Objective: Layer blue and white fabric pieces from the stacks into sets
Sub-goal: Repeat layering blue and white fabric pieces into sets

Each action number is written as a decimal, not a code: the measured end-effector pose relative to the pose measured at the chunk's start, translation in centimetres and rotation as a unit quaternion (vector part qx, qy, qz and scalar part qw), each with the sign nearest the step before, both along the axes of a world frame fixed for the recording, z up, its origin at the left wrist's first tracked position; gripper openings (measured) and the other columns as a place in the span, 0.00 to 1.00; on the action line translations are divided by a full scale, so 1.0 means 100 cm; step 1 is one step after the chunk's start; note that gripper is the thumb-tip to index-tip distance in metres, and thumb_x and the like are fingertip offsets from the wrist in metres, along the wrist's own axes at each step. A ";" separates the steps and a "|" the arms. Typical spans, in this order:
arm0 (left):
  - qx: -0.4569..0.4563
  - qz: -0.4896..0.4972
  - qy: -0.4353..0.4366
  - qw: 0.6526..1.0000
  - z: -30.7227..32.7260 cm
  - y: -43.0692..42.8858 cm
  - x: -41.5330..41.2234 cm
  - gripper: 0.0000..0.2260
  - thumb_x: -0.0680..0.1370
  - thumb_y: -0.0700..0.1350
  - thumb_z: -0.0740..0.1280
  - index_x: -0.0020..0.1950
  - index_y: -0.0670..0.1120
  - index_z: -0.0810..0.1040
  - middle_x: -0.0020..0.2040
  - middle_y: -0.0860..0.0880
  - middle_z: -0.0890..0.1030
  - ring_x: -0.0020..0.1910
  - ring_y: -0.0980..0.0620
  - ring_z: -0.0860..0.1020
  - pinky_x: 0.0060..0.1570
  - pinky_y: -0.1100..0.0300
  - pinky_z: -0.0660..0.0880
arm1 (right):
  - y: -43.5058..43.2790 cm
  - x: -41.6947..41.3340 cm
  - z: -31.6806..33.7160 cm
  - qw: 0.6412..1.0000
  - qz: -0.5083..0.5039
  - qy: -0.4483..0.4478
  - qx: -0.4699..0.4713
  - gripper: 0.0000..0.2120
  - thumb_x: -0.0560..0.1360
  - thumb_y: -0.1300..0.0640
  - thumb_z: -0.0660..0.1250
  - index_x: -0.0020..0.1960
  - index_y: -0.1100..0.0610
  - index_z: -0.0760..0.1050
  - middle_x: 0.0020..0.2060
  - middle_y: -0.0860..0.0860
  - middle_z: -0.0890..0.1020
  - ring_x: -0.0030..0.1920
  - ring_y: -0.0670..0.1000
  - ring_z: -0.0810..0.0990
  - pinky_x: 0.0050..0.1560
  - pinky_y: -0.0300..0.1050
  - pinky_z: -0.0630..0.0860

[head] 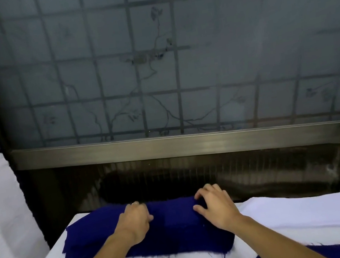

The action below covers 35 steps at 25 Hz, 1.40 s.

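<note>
The left hand (134, 222) and right hand (217, 206) grip the blue stack (174, 225) at its far edge — long axis left-right — white stack (309, 214) just beside it, nearer the right hand.

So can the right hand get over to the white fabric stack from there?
Probably yes. The right hand rests on the blue stack, and the white fabric stack lies directly beside it to the right, with nothing visible between them.

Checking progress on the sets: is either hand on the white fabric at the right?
No, the left hand and right hand both grip the blue fabric stack, with the white fabric lying to its right.
</note>
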<state>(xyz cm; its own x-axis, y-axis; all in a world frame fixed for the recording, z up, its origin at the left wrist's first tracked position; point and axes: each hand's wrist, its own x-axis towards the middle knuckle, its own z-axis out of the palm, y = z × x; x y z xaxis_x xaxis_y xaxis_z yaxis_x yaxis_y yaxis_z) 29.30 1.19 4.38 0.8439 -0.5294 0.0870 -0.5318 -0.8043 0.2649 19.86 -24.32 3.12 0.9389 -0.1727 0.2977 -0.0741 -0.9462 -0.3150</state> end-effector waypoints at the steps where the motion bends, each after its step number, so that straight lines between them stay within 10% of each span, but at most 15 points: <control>1: 0.001 -0.003 -0.015 1.000 -0.001 0.001 0.000 0.07 0.84 0.49 0.62 0.58 0.48 0.75 0.58 0.50 0.73 0.55 0.53 0.74 0.60 0.54 0.75 | 0.005 0.005 -0.002 1.000 0.008 0.004 -0.007 0.17 0.81 0.43 0.63 0.68 0.45 0.73 0.65 0.43 0.73 0.67 0.47 0.69 0.69 0.44 0.66; 16: -0.034 -0.104 -0.034 0.993 -0.015 0.018 0.007 0.06 0.85 0.49 0.56 0.59 0.57 0.70 0.65 0.62 0.66 0.63 0.59 0.62 0.65 0.59 0.64 | 0.023 0.024 -0.001 0.998 0.065 0.000 -0.006 0.28 0.78 0.45 0.67 0.77 0.47 0.65 0.70 0.43 0.71 0.75 0.46 0.61 0.76 0.46 0.57; 20: -0.069 -0.116 -0.013 0.991 -0.004 0.012 0.005 0.05 0.82 0.52 0.63 0.47 0.60 0.70 0.50 0.62 0.74 0.56 0.64 0.66 0.62 0.58 0.65 | 0.027 0.027 -0.003 0.997 0.081 -0.007 -0.002 0.23 0.78 0.47 0.67 0.72 0.44 0.70 0.58 0.39 0.74 0.68 0.45 0.65 0.75 0.47 0.59; 25: -0.124 -0.119 0.020 0.985 0.019 -0.001 0.001 0.20 0.77 0.48 0.74 0.60 0.66 0.69 0.52 0.63 0.74 0.54 0.62 0.74 0.55 0.62 0.74 | 0.033 0.028 0.000 0.993 0.108 -0.021 0.042 0.28 0.77 0.44 0.66 0.75 0.39 0.63 0.70 0.39 0.68 0.74 0.43 0.58 0.76 0.46 0.54; 29: -0.075 -0.115 -0.007 0.990 0.032 -0.009 -0.002 0.23 0.76 0.54 0.74 0.68 0.61 0.69 0.54 0.60 0.76 0.51 0.60 0.76 0.53 0.61 0.76 | 0.047 0.030 0.007 0.986 0.127 -0.056 0.094 0.17 0.77 0.45 0.66 0.66 0.37 0.72 0.56 0.34 0.76 0.65 0.41 0.65 0.70 0.44 0.58; 35: 0.009 -0.099 -0.033 0.995 0.038 0.028 0.009 0.12 0.74 0.67 0.68 0.49 0.61 0.77 0.46 0.61 0.78 0.45 0.62 0.76 0.45 0.66 0.73 | 0.025 0.013 0.021 0.994 0.063 -0.073 0.058 0.09 0.79 0.43 0.67 0.57 0.43 0.80 0.48 0.37 0.79 0.58 0.41 0.70 0.71 0.45 0.58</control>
<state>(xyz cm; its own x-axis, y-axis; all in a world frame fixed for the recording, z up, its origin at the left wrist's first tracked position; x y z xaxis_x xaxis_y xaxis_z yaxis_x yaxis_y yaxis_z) 30.20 3.95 8.15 0.7162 -0.6859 0.1289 -0.6957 -0.6868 0.2107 21.14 -21.80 5.20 0.9031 -0.0975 0.4181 0.0977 -0.9016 -0.4213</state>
